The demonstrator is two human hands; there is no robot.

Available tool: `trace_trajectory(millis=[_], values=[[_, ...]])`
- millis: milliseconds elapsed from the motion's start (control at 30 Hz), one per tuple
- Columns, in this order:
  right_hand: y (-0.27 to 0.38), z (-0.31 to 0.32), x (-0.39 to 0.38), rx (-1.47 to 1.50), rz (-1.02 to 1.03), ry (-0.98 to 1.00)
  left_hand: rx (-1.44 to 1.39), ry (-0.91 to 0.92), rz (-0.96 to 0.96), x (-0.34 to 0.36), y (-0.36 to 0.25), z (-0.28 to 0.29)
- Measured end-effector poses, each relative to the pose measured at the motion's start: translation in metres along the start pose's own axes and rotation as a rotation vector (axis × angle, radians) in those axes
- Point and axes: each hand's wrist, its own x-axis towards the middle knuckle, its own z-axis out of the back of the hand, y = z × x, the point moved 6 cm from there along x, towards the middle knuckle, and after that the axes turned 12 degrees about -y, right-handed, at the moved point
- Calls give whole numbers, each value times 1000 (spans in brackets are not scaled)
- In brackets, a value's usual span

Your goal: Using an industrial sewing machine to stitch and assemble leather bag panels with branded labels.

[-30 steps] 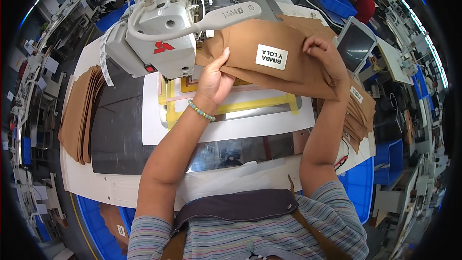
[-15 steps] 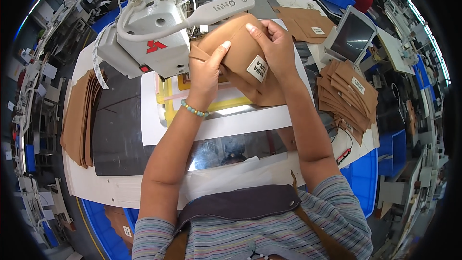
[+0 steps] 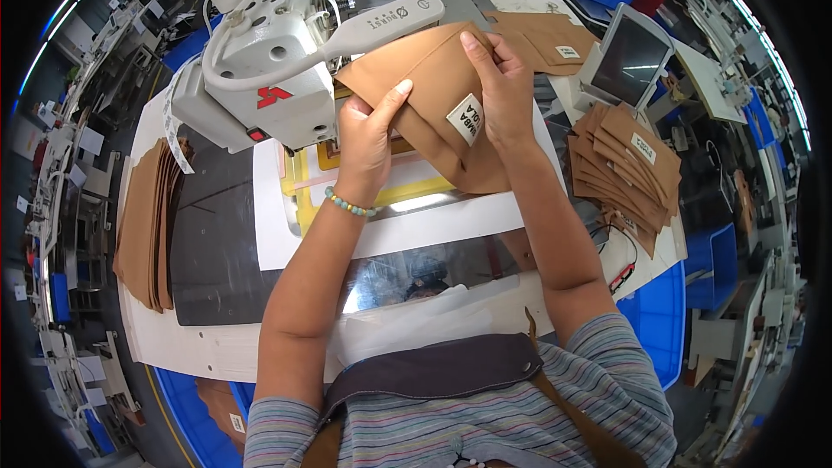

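Bright even light, sharp centre, fisheye-bent edges.

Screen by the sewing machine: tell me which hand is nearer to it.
Right. The right hand grips the brown fabric piece just left of the screen; the left hand holds the piece's other side, farther away, beside the sewing machine.

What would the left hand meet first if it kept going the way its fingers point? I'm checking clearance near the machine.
The left hand grips the brown fabric piece, fingers pointing up and away. Straight on, it would likely meet the white sewing machine arm just beyond the fabric, though depth there is hard to judge.
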Motion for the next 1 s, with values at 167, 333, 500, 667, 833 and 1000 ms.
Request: trace_trajectory(millis=[167,333,500,667,833,1000], values=[[0,1,0,23,2,-13,-49,-14,-53,-1,-4,-1],[-1,2,1,-1,34,-37,-43,-20,-53,2,1,3],[-2,7,3,-43,51,-49,-48,-5,-23,5,6,6],[-5,7,4,-66,41,-44,-56,11,24,10,12,11],[-10,5,4,-146,49,26,12,8,-130,5,7,6],[-34,-19,-21,46,-369,210,477,180,-620,-24,-8,-20]])
